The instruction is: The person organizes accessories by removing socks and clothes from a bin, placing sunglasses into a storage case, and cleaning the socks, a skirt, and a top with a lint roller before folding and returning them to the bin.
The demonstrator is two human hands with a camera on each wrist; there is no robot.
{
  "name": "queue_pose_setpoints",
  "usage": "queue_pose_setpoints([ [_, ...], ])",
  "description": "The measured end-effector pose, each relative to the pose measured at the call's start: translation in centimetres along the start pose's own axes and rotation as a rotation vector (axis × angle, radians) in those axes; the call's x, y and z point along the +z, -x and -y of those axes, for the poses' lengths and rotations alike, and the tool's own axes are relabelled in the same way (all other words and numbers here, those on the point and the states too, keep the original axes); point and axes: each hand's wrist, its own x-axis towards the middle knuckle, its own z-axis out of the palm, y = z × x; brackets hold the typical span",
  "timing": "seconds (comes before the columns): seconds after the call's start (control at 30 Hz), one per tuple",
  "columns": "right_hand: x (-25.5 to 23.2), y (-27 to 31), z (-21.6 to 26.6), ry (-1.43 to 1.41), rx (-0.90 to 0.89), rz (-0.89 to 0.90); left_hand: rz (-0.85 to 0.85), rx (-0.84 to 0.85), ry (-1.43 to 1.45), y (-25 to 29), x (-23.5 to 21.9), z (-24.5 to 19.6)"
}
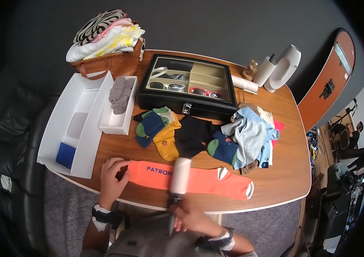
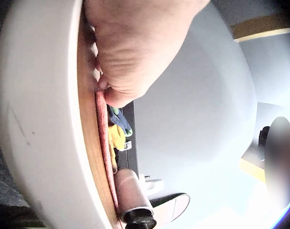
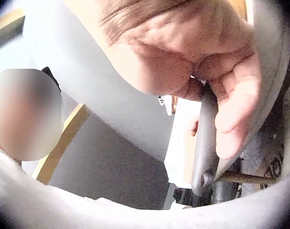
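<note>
A coral sock (image 1: 203,182) with dark lettering lies flat along the table's front edge. At its left end my left hand (image 1: 114,177) pinches the cuff; in the left wrist view, the fingers of that hand (image 2: 135,52) press down at the sock's edge (image 2: 103,129). My right hand (image 1: 190,219) grips the dark handle of a lint roller (image 1: 181,175), whose pale cylinder stands across the middle of the sock, covering part of the lettering. In the right wrist view, curled fingers of my right hand (image 3: 192,57) hold the grey handle (image 3: 207,138).
Behind the sock lie folded socks in yellow (image 1: 165,143), black (image 1: 192,135) and blue-green, beside a light blue cloth pile (image 1: 250,132). A black glasses case (image 1: 165,103), white boxes (image 1: 91,145), a fabric-filled basket (image 1: 100,64) and a white bottle-like object (image 1: 272,81) stand further back.
</note>
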Motion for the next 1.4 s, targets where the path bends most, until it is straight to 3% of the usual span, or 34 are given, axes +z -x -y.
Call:
queue_pose_setpoints([
  [0.47,-4.5,6.6,-6.0,-0.245,0.022,-0.314,-0.013,-0.005,0.001,0.2,0.2,-0.1],
  [0.73,-5.8,9.2,-8.5,-0.339,-0.056,-0.491,-0.006,0.004,0.004,0.1,0.2,0.2],
  [1.13,-10.7,11.4,-9.4,-0.393,-0.149,-0.916,0.001,0.008,0.013,0.0,0.1,0.1],
  [1.27,-14.3,11.3,-9.8,-0.313,-0.23,-1.036,0.023,-0.038,-0.007,0.0,-0.1,-0.1],
  [1.4,-19.5,10.5,-11.1,0.098,-0.145,-1.223,0.003,0.003,-0.052,0.1,0.3,0.0],
])
